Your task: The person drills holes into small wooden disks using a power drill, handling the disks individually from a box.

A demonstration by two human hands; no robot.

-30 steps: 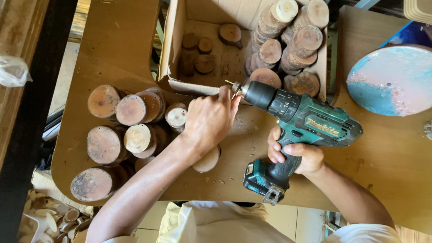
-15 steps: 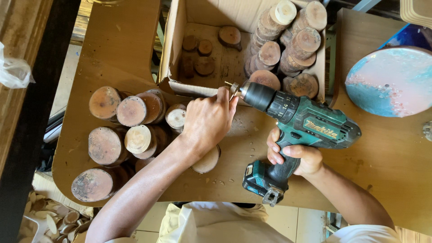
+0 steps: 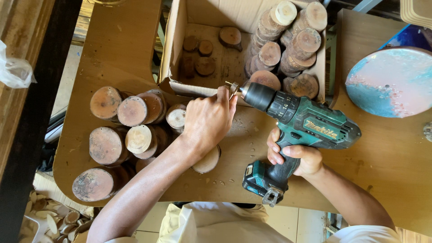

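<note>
While the right hand [image 3: 294, 155] has kept its closed grip on the handle of the drill [image 3: 297, 130], little has shifted over the last second: the left hand [image 3: 208, 121] stays curled at the drill's tip, fingers pinched around the small bit at the chuck, with a wood slice [image 3: 208, 161] half hidden under its wrist. The drill lies level over the desk [image 3: 387, 148], its nose just short of the box [image 3: 175, 54] edge. Beyond the drill's nose, left of it, stacked slices [image 3: 130, 130] sit untouched.

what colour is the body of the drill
Teal green with a black chuck and grip, on the drill in the head view.
</note>
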